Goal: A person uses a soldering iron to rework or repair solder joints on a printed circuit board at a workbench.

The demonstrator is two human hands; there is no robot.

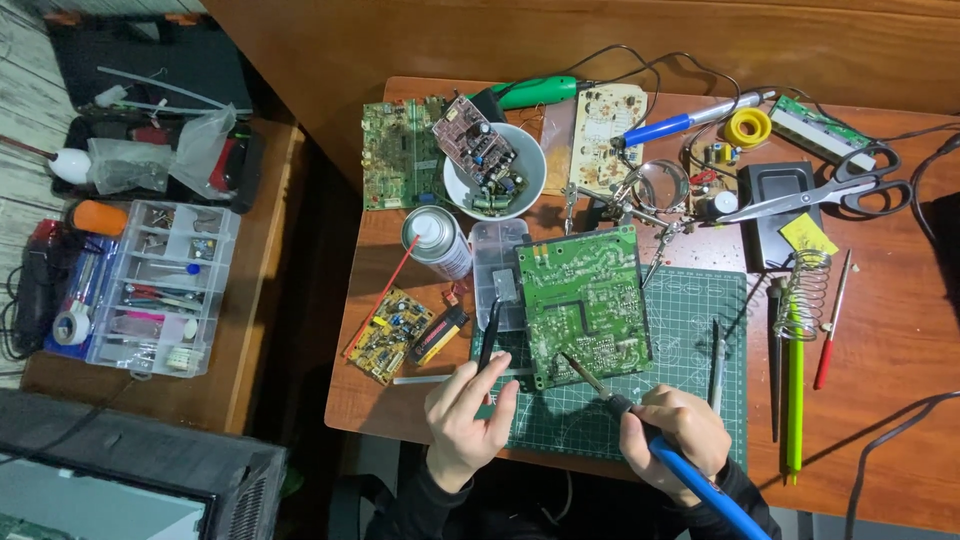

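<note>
**Two hands at a green circuit board**

Head view: the right hand (672, 432) is curled around the blue handle of a soldering iron (640, 420), fingers pressed together in a fist-like grip. The iron's metal tip rests on the lower edge of the large green circuit board (583, 300), which lies on the green cutting mat (690, 330) near the front of the wooden table (880, 420). The left hand (467, 410) pinches a slim black tool (489, 335) between thumb and forefingers; the tool points up along the board's left edge, beside a clear plastic box (497, 262).

Behind the board stand a white bowl (530, 180) holding a smaller board, a spray can (436, 240) and a magnifier stand (660, 190). Scissors (830, 190) lie at the right rear. A small yellow board (390, 335) lies left of the mat. A clear parts organiser (165, 285) sits on a lower side table, well apart.
</note>
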